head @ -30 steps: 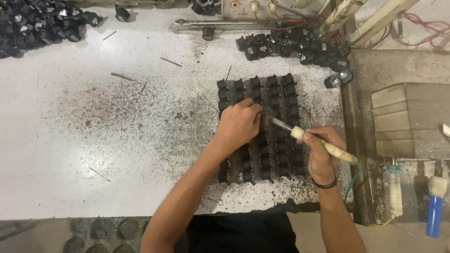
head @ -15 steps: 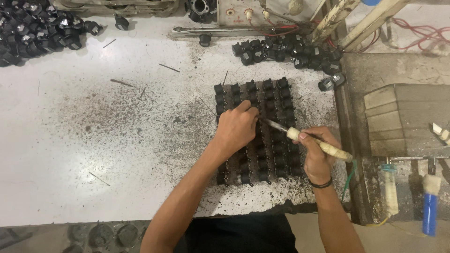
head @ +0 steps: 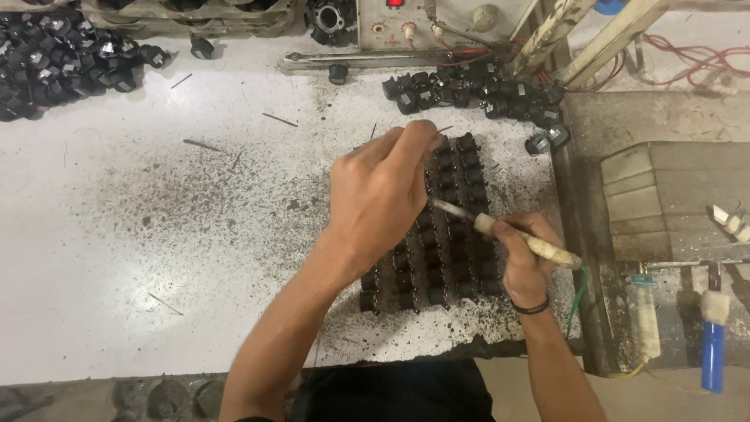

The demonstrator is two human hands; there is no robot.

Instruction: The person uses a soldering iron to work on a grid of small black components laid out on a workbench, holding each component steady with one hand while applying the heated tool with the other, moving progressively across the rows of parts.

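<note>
A block of small black parts [head: 445, 234] stands in rows on the white table [head: 156, 234]. My right hand [head: 525, 258] grips a soldering iron [head: 508, 234] with a pale wrapped handle, its metal tip resting on the block near the middle. My left hand [head: 383, 191] is raised over the block's left side, fingers pinched together near its far edge; a thin wire seems to stick out of the fingertips, but I cannot tell for sure. The hand hides much of the block's left half.
More loose black parts lie in a heap [head: 476, 90] beyond the block and in a pile [head: 62, 66] at the far left. Thin wire pieces [head: 203, 144] and dark specks litter the table. A metal machine panel [head: 406, 19] stands behind; a blue-handled tool [head: 712, 344] hangs at right.
My left hand has lifted and come toward the camera, with its fingertips now at the block's far edge. The right hand with the soldering iron has hardly shifted.
</note>
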